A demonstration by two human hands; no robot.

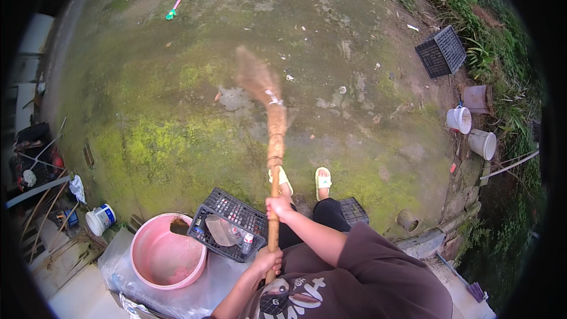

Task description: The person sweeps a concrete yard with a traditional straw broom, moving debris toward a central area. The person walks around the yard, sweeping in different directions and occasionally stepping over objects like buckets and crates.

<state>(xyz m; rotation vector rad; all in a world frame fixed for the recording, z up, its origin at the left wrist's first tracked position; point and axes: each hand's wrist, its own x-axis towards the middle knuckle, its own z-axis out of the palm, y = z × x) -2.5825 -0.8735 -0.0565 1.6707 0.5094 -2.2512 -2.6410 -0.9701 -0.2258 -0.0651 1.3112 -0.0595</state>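
Both hands gripped a long straw broom (269,118) by its wooden handle: the right hand (279,207) closed around the shaft higher up, the left hand (266,260) wrapped near the butt end at six o'clock. The bristle head, blurred, stood over the mossy concrete yard (177,136) toward twelve o'clock, ahead of two sandalled feet (302,180). This looked like mid-stroke sweeping; the next stroke would call for dragging the head across the small scraps (341,90) lying at one o'clock. A pink basin (167,252) and a black crate (227,224) sat at seven o'clock, white buckets (471,131) at three o'clock.
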